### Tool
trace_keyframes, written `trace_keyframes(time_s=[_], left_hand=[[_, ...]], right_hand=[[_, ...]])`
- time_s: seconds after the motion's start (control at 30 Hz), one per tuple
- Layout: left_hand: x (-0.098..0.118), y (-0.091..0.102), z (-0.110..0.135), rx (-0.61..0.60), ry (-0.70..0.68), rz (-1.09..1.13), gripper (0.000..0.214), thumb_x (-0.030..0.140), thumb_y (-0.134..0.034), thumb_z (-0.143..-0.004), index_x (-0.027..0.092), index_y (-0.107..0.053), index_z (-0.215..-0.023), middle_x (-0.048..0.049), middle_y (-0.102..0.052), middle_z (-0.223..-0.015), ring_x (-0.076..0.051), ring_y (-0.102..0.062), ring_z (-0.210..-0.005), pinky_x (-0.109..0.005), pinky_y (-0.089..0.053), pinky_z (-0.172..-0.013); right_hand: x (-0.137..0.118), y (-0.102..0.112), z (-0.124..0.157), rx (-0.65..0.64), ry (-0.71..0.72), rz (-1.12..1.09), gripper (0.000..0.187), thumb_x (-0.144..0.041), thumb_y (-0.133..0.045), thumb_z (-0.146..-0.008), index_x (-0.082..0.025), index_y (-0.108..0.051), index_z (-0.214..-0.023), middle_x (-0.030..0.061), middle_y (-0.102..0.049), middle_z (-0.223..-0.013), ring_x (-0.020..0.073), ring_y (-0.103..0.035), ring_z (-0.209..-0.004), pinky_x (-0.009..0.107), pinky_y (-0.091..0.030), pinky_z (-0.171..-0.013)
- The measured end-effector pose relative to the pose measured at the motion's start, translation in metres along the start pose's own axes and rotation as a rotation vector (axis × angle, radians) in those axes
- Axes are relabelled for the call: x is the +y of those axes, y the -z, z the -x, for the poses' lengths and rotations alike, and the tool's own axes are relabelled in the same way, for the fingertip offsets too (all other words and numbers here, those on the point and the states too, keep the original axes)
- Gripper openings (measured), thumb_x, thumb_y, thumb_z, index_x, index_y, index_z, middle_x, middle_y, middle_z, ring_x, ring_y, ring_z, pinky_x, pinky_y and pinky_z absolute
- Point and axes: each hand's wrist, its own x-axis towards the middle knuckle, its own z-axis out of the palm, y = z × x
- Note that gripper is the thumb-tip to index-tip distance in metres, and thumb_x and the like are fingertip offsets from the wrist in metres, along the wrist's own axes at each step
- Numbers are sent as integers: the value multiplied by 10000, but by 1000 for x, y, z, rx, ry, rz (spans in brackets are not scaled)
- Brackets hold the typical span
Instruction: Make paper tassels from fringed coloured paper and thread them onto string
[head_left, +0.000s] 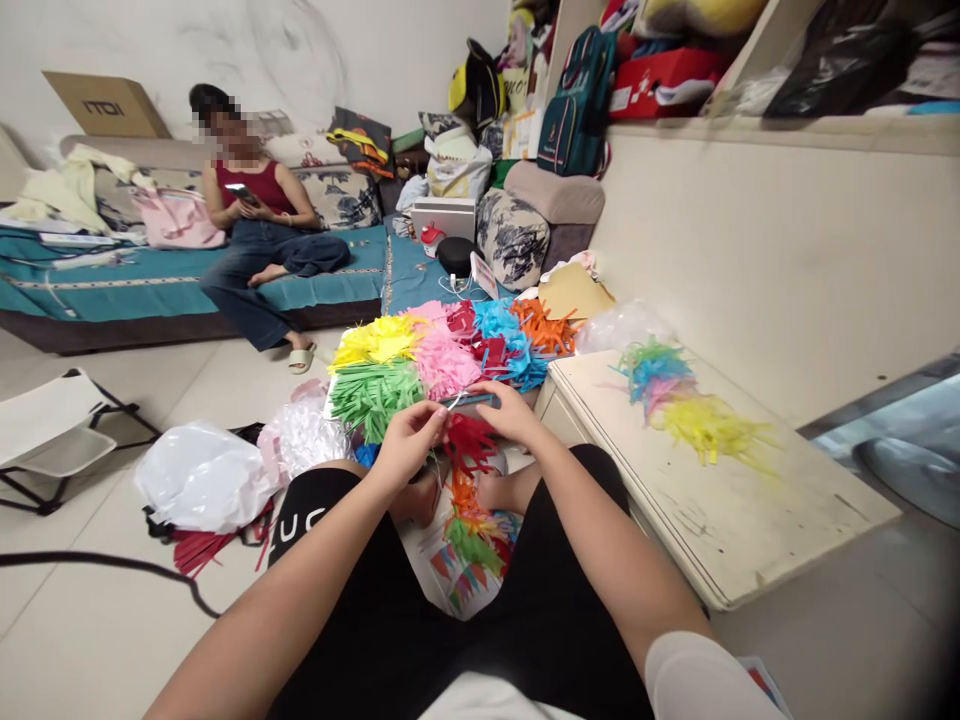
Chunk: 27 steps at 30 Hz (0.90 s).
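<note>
My left hand [411, 436] is closed in a pinch on a thin pale string or strip near the red paper strips [469, 440]. My right hand [508, 408] is closed around a small dark flat tool [471, 402], held just above those red strips. Both hands hover over my knees. A strung row of coloured paper pieces [469, 535] hangs down between my legs. Beyond the hands lie piles of cut paper strips: green [371, 392], yellow [375, 342], pink [444, 360], blue [511, 345], orange [541, 325].
A low white board [750, 520] to my right carries loose yellow, blue and pink strips [694, 410]. White plastic bags [202, 475] and a folding stool [52, 430] lie on the floor at left. Another person [259, 240] sits on a teal sofa holding a phone. Cluttered shelves rise behind.
</note>
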Motion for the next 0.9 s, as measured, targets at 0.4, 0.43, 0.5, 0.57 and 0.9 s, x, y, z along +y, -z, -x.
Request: trace_keyframes(time_s=[0.4,0.43,0.5,0.57,0.9], left_hand=[[-1,3,-1,0,62,43,566,694,-954,-801,164,-759,-837,7,-637,-617,-106,-542,-562,-235,-411,-569],[-2,4,-1,19,57,64,565,693,-957,-807,164,-761,-843,8,-638,-621,-106,-555,-576,-229,-419,-577],[-5,6,-2,46,35,120,568,683,-982,-795,169,-742,-811,14,-625,-620,-98,-556,-590,-221,-431,-587],[-9,7,-5,20,25,206,576,671,-1017,-772,170,-738,-818,15,-642,-654,-85,-573,-613,-211,-464,-622],[-6,3,-8,6,23,303,568,637,-1049,-765,187,-712,-842,16,-726,-791,-83,-660,-683,-204,-584,-708]], right_hand=[[-17,-37,15,-208,61,-350,378,-547,-971,-747,-247,-857,-946,45,-850,-935,259,-791,-888,408,-638,-904],[-18,-36,16,-222,50,-356,382,-523,-982,-731,-245,-863,-965,45,-856,-946,256,-795,-895,406,-637,-909],[-20,-35,16,-225,57,-311,374,-470,-987,-730,-235,-880,-1001,51,-863,-973,248,-796,-922,393,-633,-920],[-19,-34,15,-210,99,-239,353,-439,-968,-767,-213,-892,-1028,62,-855,-982,232,-784,-925,368,-622,-901],[-1,-31,4,-167,289,2,211,-417,-929,-852,-225,-876,-923,51,-758,-968,196,-625,-833,357,-527,-785]])
